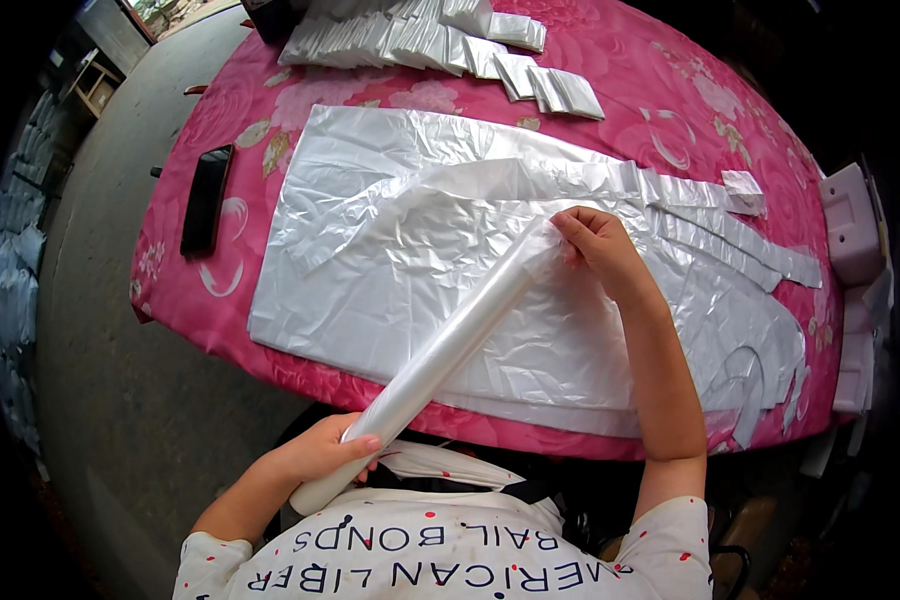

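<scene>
From my remote seat I log a white shirt [440,505] — short, loose sleeves [670,540] on both arms. Across the front I note two rows of large dark capitals [358,537], small red specks [430,515] scattered about — left hand [332,450] and right hand [602,248] bare.

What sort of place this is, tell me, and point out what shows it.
Probably a small workshop: rows of folded plastic bundles, large plastic sheets piled on a table, and a bare grey floor beside it.
</scene>
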A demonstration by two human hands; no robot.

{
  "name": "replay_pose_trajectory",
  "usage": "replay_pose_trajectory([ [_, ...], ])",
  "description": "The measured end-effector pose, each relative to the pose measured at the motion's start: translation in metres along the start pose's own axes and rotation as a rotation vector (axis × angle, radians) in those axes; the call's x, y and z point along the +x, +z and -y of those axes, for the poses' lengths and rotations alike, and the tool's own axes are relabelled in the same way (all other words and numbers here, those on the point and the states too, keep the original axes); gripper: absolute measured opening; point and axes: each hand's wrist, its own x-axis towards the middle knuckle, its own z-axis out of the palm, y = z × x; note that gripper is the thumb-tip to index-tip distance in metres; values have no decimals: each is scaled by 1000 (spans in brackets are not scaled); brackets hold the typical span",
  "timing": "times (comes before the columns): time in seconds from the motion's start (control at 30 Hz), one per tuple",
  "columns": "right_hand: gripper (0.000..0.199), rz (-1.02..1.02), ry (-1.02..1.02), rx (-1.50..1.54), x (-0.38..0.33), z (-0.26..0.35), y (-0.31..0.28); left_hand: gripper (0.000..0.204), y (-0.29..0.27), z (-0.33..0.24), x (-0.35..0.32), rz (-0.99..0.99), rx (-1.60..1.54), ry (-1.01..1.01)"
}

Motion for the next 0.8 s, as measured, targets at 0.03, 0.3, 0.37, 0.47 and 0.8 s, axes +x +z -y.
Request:
replay_pose_trajectory([
  [0.03,26,24,8,-15,-1,1,0,45,-1,1,0,7,-5,2],
  [0.3,24,255,48,-42,-11,10,-2,40,-4,6,1,26,-6,10],
  [0.37,21,248,56,-60,-13,15,0,40,-5,6,1,26,21,24],
  [0.47,21,257,66,-65,-11,13,-2,41,-4,9,1,23,16,51],
  [0.8,30,214,98,-115,-9,13,5,41,0,-2,-4,25,106,89],
])
